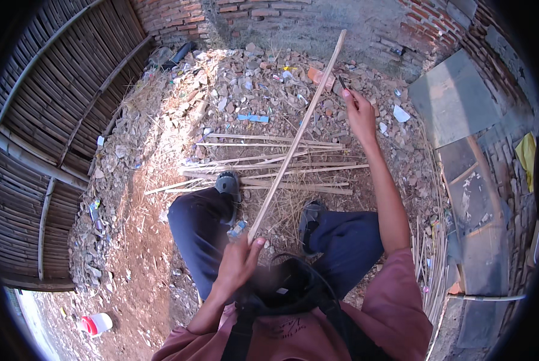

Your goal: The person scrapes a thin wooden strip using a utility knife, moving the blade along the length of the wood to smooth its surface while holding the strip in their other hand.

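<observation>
The person sits on bare ground strewn with rubble, knees apart, a long bamboo strip (297, 135) running from the lap up and away toward the brick wall (293, 18). The left hand (240, 260) is clenched around the near end of the strip, close to the body. The right hand (359, 114) is stretched far out and its fingers grasp a small dark blade (343, 82), apparently a knife, just beside the strip near its far end; whether the blade touches the strip cannot be told.

Judging from this, the step in hand is paring or splitting the strip along its length, with the near end braced. The next move seems to call for a firm hold at the lap and a blade angle kept shallow along the grain, so the strip does not snap or wander.

A pile of finished strips (269, 162) lies across the ground in front of the two sandalled feet. A bamboo fence (47, 120) stands along the left, and a red and white plastic bottle (96, 323) lies near the ground's lower left edge.
</observation>
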`<control>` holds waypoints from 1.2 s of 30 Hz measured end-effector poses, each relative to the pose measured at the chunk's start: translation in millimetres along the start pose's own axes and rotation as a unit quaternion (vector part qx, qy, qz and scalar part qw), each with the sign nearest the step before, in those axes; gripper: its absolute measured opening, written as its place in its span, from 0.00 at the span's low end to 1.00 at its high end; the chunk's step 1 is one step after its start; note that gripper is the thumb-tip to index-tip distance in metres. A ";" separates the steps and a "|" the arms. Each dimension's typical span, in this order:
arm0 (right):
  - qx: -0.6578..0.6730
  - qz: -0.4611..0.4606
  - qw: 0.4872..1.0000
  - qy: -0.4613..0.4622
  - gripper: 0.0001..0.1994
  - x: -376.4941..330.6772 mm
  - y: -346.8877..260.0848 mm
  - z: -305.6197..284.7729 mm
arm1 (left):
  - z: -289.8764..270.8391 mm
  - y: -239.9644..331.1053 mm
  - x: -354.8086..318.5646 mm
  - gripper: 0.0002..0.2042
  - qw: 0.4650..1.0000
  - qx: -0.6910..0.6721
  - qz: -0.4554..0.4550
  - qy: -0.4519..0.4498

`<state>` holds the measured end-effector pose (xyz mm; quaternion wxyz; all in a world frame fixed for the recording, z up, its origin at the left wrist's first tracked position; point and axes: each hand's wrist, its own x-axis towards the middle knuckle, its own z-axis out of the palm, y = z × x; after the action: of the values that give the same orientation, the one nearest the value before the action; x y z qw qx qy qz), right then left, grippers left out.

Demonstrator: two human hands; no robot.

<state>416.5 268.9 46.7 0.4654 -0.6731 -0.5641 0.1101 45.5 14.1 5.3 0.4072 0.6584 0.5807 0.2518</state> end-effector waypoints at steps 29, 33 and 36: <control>0.160 -0.335 0.855 -0.362 0.14 -165.9 -104.9 42.9 | -30.9 37.9 49.8 0.12 0.956 -0.273 0.071 0.074; 0.158 -0.349 0.857 -0.344 0.14 -170.3 -111.1 39.4 | -30.3 38.6 48.9 0.11 0.955 -0.267 0.090 0.094; 0.169 -0.332 0.861 -0.346 0.13 -172.4 -114.8 37.0 | -34.0 41.1 48.0 0.10 0.962 -0.235 0.094 0.100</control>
<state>257.7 130.9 47.9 0.3561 -0.2760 -0.8516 0.2681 50.7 69.2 51.0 0.4647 0.5673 0.4788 0.4828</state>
